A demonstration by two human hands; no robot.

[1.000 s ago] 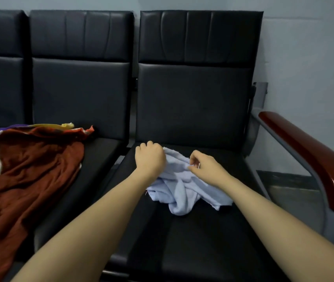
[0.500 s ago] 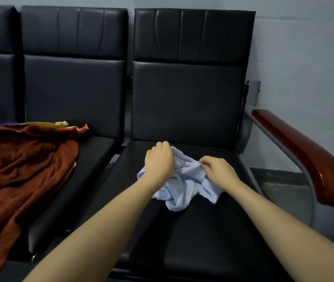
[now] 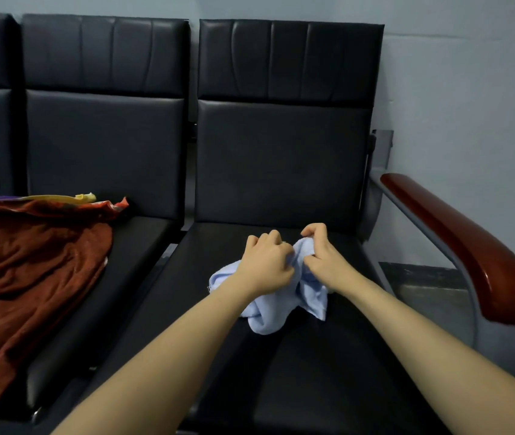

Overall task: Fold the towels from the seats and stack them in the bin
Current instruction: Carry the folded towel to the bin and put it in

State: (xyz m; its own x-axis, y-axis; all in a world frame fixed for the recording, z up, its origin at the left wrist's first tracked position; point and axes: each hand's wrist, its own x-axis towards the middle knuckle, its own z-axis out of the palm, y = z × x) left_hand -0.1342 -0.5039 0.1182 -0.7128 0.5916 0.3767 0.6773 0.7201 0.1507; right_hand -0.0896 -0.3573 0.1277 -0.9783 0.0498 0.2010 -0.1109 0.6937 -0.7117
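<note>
On a row of black padded seats against a grey wall, left hand and right hand, apart a second ago, now pinch the crumpled blue towel together mid-seat, hunting an edge; rust towel waits at nine o'clock.

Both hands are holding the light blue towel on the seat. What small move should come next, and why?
Probably draw the hands apart to spread the light blue towel flat. The left hand and right hand grip it close together near its top, and the rest lies crumpled on the black seat, so no fold can begin yet.
</note>
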